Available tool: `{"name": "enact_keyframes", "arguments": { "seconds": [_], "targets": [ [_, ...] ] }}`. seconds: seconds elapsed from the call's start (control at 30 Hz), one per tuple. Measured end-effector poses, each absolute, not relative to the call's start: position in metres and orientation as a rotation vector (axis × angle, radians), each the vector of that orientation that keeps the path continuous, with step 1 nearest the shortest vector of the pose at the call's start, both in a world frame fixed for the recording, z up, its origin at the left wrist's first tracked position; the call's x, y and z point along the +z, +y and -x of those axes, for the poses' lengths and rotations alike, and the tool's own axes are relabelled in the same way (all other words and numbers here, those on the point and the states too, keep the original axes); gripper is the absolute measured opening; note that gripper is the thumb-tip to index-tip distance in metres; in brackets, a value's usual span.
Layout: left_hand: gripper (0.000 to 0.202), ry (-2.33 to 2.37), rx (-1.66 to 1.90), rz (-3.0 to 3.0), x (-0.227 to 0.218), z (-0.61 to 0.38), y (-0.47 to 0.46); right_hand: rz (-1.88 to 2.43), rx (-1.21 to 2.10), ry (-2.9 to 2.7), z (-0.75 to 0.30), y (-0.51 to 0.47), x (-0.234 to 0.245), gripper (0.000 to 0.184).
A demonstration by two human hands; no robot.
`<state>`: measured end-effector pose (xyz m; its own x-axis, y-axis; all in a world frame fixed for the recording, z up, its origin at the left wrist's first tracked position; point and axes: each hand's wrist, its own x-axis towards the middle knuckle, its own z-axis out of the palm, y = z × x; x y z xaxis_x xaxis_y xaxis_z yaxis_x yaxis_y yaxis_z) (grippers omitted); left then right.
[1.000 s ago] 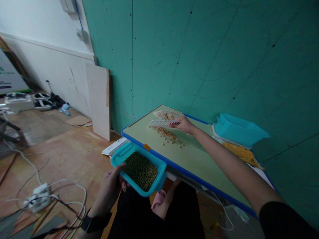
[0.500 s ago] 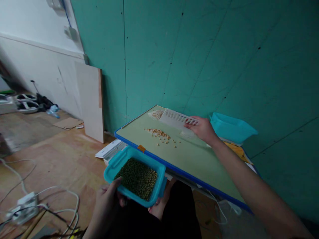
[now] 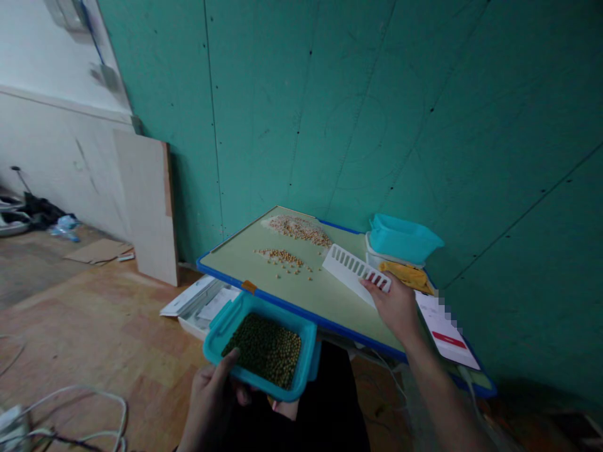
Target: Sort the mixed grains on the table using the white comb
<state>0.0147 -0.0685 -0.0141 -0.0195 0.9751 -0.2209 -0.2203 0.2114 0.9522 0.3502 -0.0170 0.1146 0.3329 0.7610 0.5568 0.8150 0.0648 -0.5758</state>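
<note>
My left hand grips the near edge of a teal plastic box full of green beans, held just below the front edge of the green desk. My right hand is closed on the end of a white slotted scraper, which rests tilted on the desk's right half. Two patches of tan beans lie on the desktop: a small pile in the middle and a larger pile at the back.
A teal lid or box sits upturned on a white container at the desk's back right, with a yellow cloth and a white paper beside it. A teal wall stands behind. White cables and a board are on the wooden floor.
My right hand drew the white scraper back from the far bean piles toward the desk's right front. The view swung right. The teal box stayed in my left hand.
</note>
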Motion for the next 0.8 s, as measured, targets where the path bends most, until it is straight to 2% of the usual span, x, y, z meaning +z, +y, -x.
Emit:
{"name": "enact_keyframes", "arguments": {
  "seconds": [0.53,0.8],
  "targets": [
    [0.069,1.085,1.254,-0.803,-0.014,-0.024,-0.048,1.581,-0.028,-1.489,-0.32,-0.023,0.099,0.036],
    [0.065,1.037,1.265,-0.829,-0.018,-0.014,-0.033,1.555,0.005,-1.341,-0.315,-0.02,0.095,0.044]
  ]
}}
